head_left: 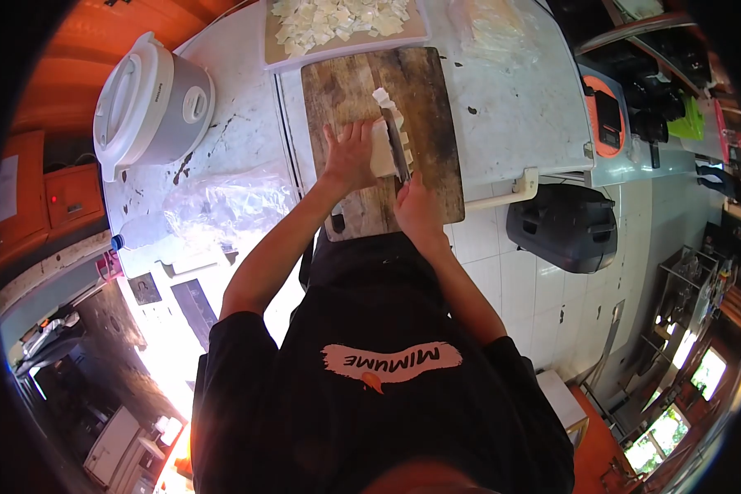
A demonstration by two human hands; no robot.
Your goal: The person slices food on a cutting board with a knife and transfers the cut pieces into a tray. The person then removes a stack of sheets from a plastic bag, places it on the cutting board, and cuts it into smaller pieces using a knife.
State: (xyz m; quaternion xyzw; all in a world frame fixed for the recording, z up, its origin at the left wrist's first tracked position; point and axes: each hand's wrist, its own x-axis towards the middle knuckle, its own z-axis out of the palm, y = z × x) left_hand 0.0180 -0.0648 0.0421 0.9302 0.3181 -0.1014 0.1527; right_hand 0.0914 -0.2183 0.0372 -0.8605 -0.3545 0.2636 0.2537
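A worn wooden cutting board [321, 90] lies at the front edge of the table. On it is a flat white piece of food [381, 156], perhaps stacked sheets; I cannot tell its exact kind. My left hand [351, 158] rests against its left side, fingers spread and pointing away from me. My right hand [418, 206] is closed round the handle of a knife [396, 140]. The dark blade crosses the white food lengthwise. Small cut white pieces [385, 99] lie beyond the blade tip and along its right side.
Beyond the board, a shallow tray [346, 49] holds many pale cut pieces. A grey-white rice cooker [156, 107] stands at the left, with clear plastic bags [230, 206] nearer me. More plastic packs [494, 33] lie at the back right. A black speaker-like case [561, 228] stands right of the table.
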